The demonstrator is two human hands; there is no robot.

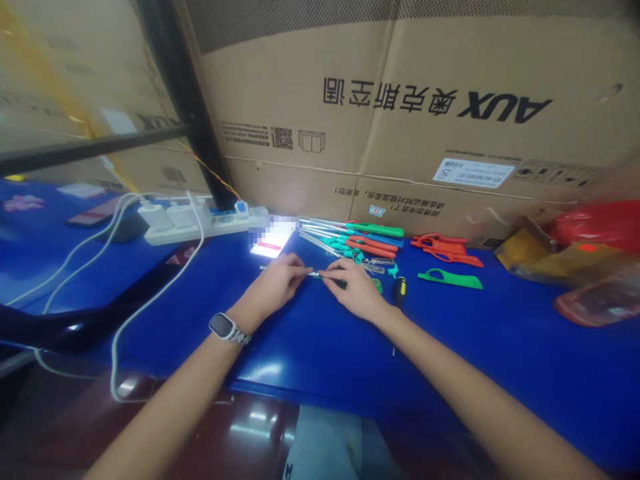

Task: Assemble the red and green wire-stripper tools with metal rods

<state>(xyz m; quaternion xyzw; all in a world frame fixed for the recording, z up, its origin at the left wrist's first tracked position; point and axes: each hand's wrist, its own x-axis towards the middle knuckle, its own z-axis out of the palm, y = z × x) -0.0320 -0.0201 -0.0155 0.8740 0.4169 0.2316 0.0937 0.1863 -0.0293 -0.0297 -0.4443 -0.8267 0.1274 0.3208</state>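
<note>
Close together over the blue table (300,333), my left hand (281,280) and my right hand (353,285) pinch a small slim part (315,274) from either end. It looks pale in the middle, and a dark piece shows under my right fingers; its exact kind is too small to make out. Just beyond the hands lies a bunch of metal rods (320,230) with green, blue and orange handles (373,247), which look like long-nosed lighters. Small teal pieces (354,255) and clear plastic pieces lie near my right fingers. A black-and-yellow screwdriver (401,292) is right of that hand.
A lit phone (273,239) lies beyond my left hand. Behind it, a white power strip (215,225) holds plugs and trailing cables. Loose orange shells (447,250) and a green shell (451,278) sit right, near plastic bags (600,233). A large cardboard sheet (390,147) stands behind.
</note>
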